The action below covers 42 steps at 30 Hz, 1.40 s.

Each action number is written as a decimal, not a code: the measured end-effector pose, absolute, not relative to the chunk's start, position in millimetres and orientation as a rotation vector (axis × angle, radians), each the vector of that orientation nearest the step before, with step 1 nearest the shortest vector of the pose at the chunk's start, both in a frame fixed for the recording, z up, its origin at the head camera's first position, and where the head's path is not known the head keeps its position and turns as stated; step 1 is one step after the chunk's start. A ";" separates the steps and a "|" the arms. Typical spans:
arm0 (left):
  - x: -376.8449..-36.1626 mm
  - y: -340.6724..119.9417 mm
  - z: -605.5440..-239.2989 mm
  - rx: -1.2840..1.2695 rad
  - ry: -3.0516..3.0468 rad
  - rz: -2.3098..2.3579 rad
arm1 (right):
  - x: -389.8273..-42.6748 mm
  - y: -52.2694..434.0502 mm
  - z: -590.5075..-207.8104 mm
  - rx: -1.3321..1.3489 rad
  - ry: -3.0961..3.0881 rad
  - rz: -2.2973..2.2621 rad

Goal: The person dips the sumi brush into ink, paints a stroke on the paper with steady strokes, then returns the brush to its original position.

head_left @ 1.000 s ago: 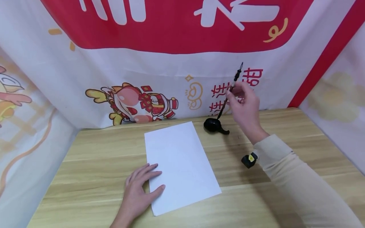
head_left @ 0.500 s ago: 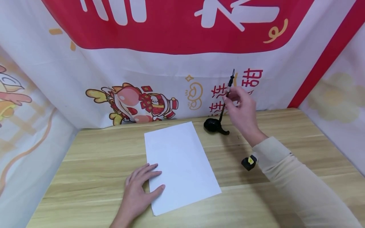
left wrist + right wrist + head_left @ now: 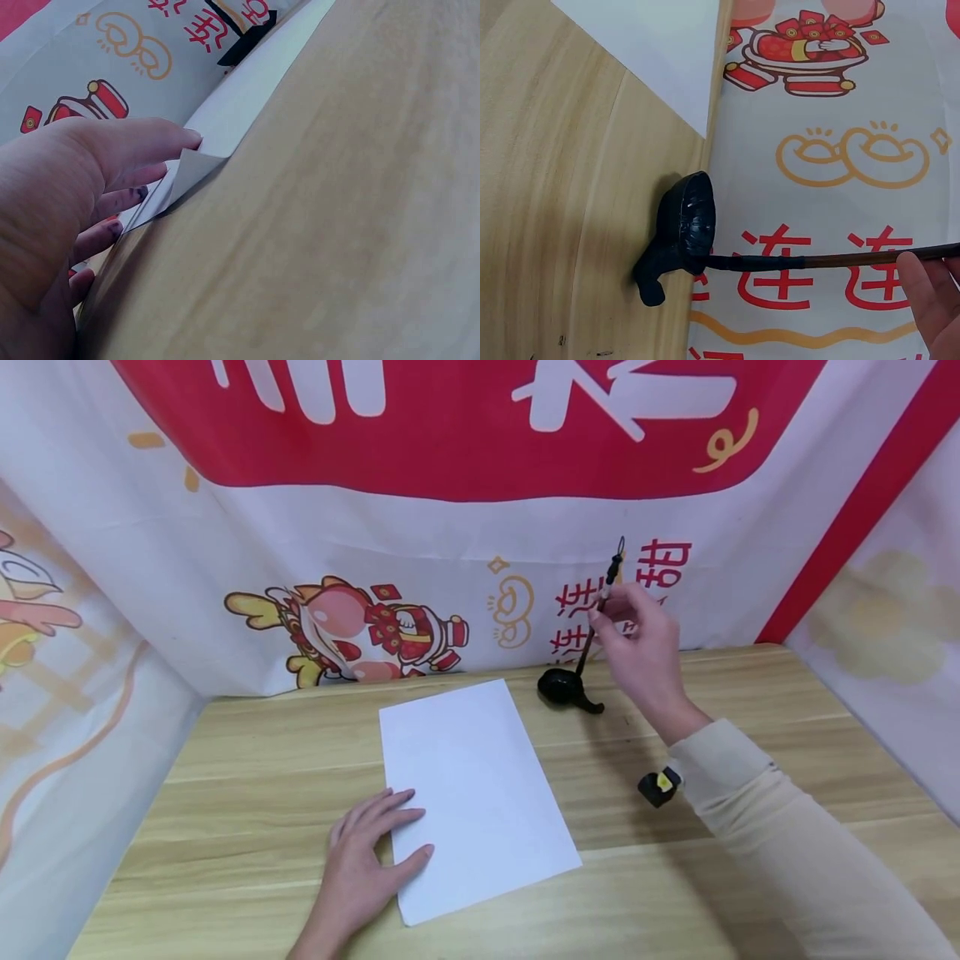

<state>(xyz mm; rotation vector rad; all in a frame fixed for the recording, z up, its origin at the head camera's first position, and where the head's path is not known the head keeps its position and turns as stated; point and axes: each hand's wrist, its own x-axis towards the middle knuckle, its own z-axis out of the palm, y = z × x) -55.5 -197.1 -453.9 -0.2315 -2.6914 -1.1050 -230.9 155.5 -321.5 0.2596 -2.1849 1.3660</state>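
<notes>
Right hand [image 3: 643,639] raised, forearm reaching in from lower right; thumb and fingers pinch a calligraphy brush [image 3: 832,261] mid-shaft, slightly tilted, bristles down at the rim of a black, curved-handled ink dish [image 3: 557,687]. Left hand [image 3: 360,864]: fingers spread, fingertips resting on left edge of white paper [image 3: 480,802], edge curled up near thumb. Dish sits right of paper, near printed backdrop [image 3: 465,539], on wood-grain table [image 3: 247,793].

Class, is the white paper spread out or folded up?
Spread out: the white paper lies open on the table, though one corner curls up in the left wrist view.
</notes>
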 end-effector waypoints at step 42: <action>-55.4 -196.5 -452.7 -0.223 -2.708 -1.097 | -226.3 167.3 -314.9 0.286 -2.177 1.344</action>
